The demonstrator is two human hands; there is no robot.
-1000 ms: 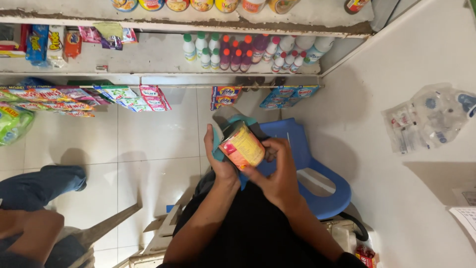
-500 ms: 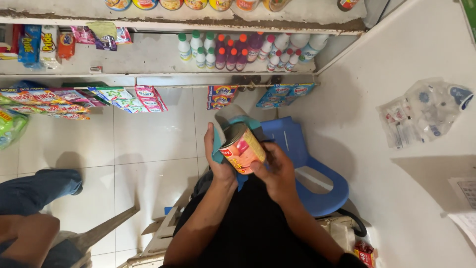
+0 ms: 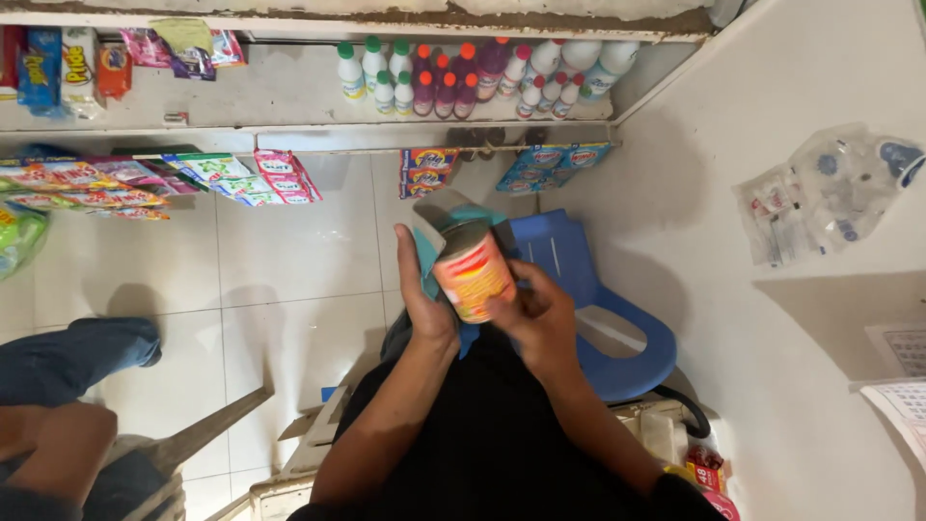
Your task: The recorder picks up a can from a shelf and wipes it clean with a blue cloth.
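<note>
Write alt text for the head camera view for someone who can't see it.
Seen from above, a person's left hand and right hand hold a red and yellow cylindrical can against a teal cloth. Below are a blue plastic chair and white tiled floor; shelves of coloured-cap bottles line the wall.

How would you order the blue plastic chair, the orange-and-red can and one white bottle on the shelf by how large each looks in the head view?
1. blue plastic chair, largest.
2. orange-and-red can, held by the left hand and right hand; being nearer the camera inflates it.
3. white bottle, smallest, but also farthest away.
</note>
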